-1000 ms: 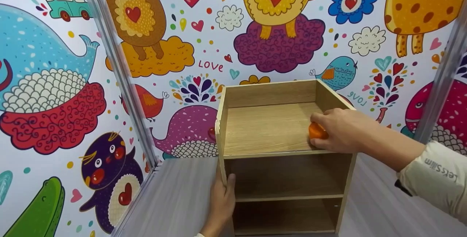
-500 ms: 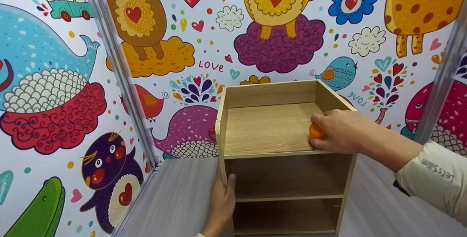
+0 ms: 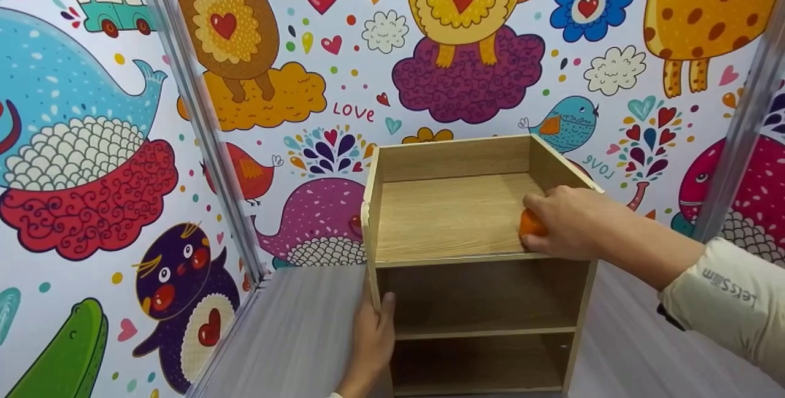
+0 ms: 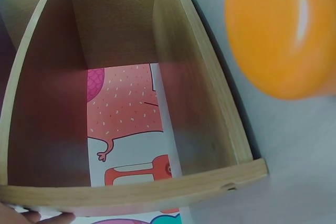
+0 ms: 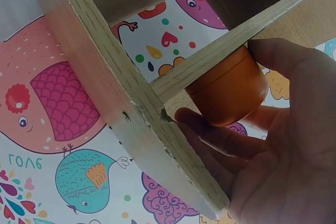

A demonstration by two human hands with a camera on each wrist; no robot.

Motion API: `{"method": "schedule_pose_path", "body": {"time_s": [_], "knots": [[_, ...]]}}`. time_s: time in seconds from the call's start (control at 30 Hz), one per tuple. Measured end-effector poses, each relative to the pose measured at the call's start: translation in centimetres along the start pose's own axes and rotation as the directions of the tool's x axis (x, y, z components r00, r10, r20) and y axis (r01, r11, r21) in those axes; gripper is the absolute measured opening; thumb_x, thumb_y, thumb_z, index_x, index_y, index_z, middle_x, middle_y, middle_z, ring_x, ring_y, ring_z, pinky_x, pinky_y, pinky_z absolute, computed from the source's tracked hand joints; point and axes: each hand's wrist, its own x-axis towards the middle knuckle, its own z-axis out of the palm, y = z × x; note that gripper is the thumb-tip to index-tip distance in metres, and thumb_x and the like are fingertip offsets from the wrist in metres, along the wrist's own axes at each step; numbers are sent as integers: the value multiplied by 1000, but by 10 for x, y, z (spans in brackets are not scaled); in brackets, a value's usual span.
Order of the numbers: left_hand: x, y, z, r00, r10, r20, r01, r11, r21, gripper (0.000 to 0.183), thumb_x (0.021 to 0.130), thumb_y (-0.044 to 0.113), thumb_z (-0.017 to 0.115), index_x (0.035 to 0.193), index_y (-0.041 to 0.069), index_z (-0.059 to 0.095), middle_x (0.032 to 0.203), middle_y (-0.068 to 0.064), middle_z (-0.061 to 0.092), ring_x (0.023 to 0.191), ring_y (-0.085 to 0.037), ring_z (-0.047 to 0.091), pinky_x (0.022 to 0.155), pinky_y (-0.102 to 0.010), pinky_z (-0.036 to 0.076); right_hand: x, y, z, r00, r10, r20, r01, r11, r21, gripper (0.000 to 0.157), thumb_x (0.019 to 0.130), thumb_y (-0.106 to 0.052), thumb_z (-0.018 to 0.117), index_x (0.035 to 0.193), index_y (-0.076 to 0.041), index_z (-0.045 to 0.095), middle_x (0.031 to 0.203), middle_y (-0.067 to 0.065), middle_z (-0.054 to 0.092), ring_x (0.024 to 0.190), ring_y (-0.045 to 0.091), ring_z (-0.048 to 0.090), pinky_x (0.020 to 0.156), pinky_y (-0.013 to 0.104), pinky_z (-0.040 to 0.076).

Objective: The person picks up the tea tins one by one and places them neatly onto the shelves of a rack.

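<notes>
A small wooden shelf unit [image 3: 454, 217] with a walled top and open compartments stands at the middle of the head view. On its top board, near the front right corner, my right hand [image 3: 570, 220] holds an orange cup-shaped object [image 3: 532, 226] between thumb and fingers. In the right wrist view this object [image 5: 233, 90] sits against the board, its rounded end away from it; a thin seam runs around it. My left hand [image 3: 372, 333] grips the unit's left side panel, thumb at the front edge. Only its fingertips [image 4: 58, 217] show in the left wrist view.
Another smooth orange shape [image 4: 286, 30] looms close in the left wrist view, over the grey surface [image 3: 294, 324] that bears the unit. Walls printed with cartoon animals [image 3: 466, 79] rise behind and at both sides. A metal corner post [image 3: 202, 116] stands at left.
Both hands keep their holds on the shelf unit and the orange object. The right wrist and sleeve have shifted very slightly to the left.
</notes>
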Motion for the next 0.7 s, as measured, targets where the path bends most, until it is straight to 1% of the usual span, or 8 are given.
{"method": "schedule_pose_path", "body": {"time_s": [0.13,0.37,0.43,0.53,0.6,0.63,0.67,0.7], "knots": [[0,0,0,1000,2,-7,-2,1000,-1,60,97,15,50,149,5,21,149,-9,33,135,-20,33,111,-34,26,0,-1,1,1000,0,-3,0,1000,5,46,80,-43,67,110,-10,56,78,6,55,63,18,49,51,25,45],[0,-1,-1,1000,-9,-6,9,1000,-3,61,97,13,50,149,5,19,150,-10,32,135,-20,30,112,-39,24,-3,-2,3,998,-16,-53,16,1000,-9,50,80,-42,67,116,-10,56,90,10,58,66,19,50,56,27,48],[-1,5,-2,1000,-24,-5,24,1000,-4,61,97,13,49,149,3,19,149,-13,32,135,-22,31,112,-41,24,-5,-3,4,997,-23,-75,22,1000,-17,54,80,-42,68,121,-10,55,96,12,58,71,21,53,60,30,51],[-1,6,-2,1000,-28,2,28,999,-15,60,98,18,48,149,4,18,150,-12,31,135,-21,31,112,-40,24,-11,-3,6,991,-40,-129,36,999,-32,60,79,-41,69,128,-11,51,108,14,58,84,27,56,68,38,56],[-1,7,-1,999,-46,3,46,999,-14,61,99,20,48,149,3,19,150,-13,31,135,-21,31,112,-37,23,-16,-3,9,975,-75,-209,63,996,-62,61,79,-40,70,130,-12,51,115,15,56,94,30,56,73,43,56],[-1,2,0,999,-48,5,48,999,-18,61,99,21,48,149,4,19,150,-11,30,136,-19,30,112,-36,22,-19,-3,10,963,-95,-253,78,994,-78,61,79,-40,71,130,-14,51,118,15,55,99,31,56,75,45,56],[-1,0,0,999,-44,3,44,999,-13,61,99,21,48,149,5,19,150,-11,31,135,-18,29,112,-34,23,-22,-3,12,945,-123,-303,97,990,-99,60,78,-40,71,129,-15,51,120,14,54,102,31,55,75,45,56],[-1,-1,0,999,-50,1,50,999,-4,61,98,21,48,149,4,19,147,-14,36,133,-18,33,111,-34,25,-25,-4,14,923,-153,-354,116,985,-125,59,78,-40,71,128,-15,51,121,13,54,104,30,54,75,45,56]]}}
